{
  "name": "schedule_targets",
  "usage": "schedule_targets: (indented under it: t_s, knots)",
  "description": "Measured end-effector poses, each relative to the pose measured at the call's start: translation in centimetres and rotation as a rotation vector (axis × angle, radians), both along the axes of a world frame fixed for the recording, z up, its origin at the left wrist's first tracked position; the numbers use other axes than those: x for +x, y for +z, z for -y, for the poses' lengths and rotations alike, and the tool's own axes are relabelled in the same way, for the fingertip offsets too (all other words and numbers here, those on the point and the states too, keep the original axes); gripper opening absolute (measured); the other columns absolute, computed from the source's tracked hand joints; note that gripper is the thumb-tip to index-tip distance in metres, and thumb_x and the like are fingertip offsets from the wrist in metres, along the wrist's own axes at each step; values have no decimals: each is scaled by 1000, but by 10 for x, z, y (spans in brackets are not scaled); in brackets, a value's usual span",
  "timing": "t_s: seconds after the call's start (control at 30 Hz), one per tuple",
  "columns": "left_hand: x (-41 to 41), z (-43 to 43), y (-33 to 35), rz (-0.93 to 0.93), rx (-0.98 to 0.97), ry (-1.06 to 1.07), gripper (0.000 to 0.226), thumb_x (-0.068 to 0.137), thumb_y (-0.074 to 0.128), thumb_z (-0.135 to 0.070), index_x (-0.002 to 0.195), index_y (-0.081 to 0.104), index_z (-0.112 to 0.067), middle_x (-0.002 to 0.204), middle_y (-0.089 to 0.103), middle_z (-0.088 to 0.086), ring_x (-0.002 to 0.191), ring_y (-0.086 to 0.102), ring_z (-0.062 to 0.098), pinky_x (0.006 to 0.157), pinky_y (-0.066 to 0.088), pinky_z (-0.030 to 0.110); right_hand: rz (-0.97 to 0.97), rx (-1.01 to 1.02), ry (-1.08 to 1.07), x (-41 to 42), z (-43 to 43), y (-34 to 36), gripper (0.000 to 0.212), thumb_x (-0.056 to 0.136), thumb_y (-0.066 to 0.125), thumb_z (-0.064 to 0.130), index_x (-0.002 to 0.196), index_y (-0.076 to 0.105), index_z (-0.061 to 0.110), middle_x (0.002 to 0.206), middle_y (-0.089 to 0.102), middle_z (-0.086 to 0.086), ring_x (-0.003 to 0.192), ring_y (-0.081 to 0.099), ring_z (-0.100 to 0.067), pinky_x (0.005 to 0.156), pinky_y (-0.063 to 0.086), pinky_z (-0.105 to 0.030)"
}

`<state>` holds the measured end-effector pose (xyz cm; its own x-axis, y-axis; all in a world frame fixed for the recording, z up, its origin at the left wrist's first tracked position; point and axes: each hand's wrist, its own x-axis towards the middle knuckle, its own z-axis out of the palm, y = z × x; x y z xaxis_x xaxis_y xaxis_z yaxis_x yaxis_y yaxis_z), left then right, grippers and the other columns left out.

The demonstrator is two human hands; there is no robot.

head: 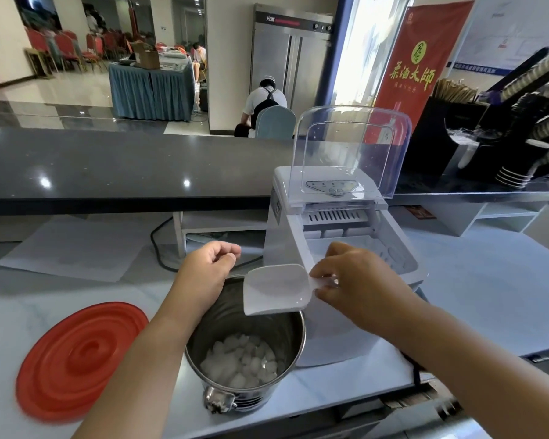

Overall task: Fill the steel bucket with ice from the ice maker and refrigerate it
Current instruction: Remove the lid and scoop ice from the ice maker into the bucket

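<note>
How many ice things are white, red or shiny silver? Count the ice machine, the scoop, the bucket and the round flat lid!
White: 2, the white plastic ice maker and the white plastic scoop
Red: 1, the round red lid
Silver: 1, the round steel bucket
Total: 4

Bright, even indoor light. Daylight blows out the window strip (371, 42) at upper right. Ceiling lamps leave white spots on the dark counter (76, 166) and a sheen on the floor (61, 87) at upper left. Shadows soft and faint. Steel bucket (267, 337) shows streaky reflections. White scoop (274, 289) is low-contrast against the white ice maker (286, 248). Strong fisheye bend at the edges. Centre sharp, lower right corner smeared.
</note>
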<state>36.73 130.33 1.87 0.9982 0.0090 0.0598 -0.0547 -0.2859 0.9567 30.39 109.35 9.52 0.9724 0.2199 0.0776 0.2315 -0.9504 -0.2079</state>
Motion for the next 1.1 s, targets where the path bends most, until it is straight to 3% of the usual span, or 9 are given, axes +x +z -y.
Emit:
schedule_targets:
  t_s: [0.13,0.3,0.43,0.53,0.63,0.77,0.87,0.97,1.1]
  knots:
    - [3,16,5,18,-24,-9,19,91,54,-11,91,65,-26,95,69,-4,93,63,11,77,47,19,71,98,-74,11,32,11,21,78,73,20,99,74,21,86,53,11,78,56,-13,74,47,-27]
    - [5,35,6,81,-18,-33,15,90,59,-12,90,66,-26,88,69,-4,86,63,8,72,46,15,162,96,-144,29,69,22,21,77,75,16,99,74,15,89,57,6,77,59,-15,78,53,-31]
    - [10,50,6,88,-25,-48,20,88,62,-11,84,63,-31,82,68,-11,74,62,-5,66,45,9,208,-102,-159,45,95,25,20,83,69,19,103,72,17,91,52,6,75,58,-19,72,52,-30]
    - [18,61,1,61,-43,-52,18,86,65,-12,87,64,-30,83,68,-10,75,61,-4,72,46,13,219,-324,-119,55,106,24,15,88,64,20,99,73,24,88,48,4,70,57,-19,61,49,-27]
    - [24,72,-2,20,-42,-60,21,85,67,-18,103,60,-27,96,66,-8,91,62,5,82,49,21,137,-510,-102,63,111,20,24,85,68,17,106,70,31,87,40,4,69,59,-18,60,55,-27]
    - [28,84,2,0,34,-62,46,83,69,-27,125,50,-24,112,60,-12,99,57,2,78,45,15,49,-711,-86,73,114,16,33,83,70,14,112,65,28,96,38,1,74,59,-14,61,56,-24]
    - [32,89,5,-3,42,-51,49,83,70,-26,126,49,-24,111,59,-13,97,56,-2,74,43,11,29,-793,-39,81,114,12,33,85,68,16,116,64,26,110,45,-1,78,58,-11,65,57,-24]
    - [34,90,5,4,23,-53,44,81,72,-21,120,54,-24,105,64,-16,96,60,-2,81,47,15,-10,-810,-8,89,112,7,32,88,65,15,119,64,23,114,47,-2,81,59,-13,69,57,-25]
    - [35,89,6,13,8,-56,39,79,74,-17,111,55,-28,100,65,-17,92,61,-3,75,45,10,-74,-801,-3,97,112,0,28,87,62,9,112,64,21,110,44,-2,69,46,-16,63,52,-25]
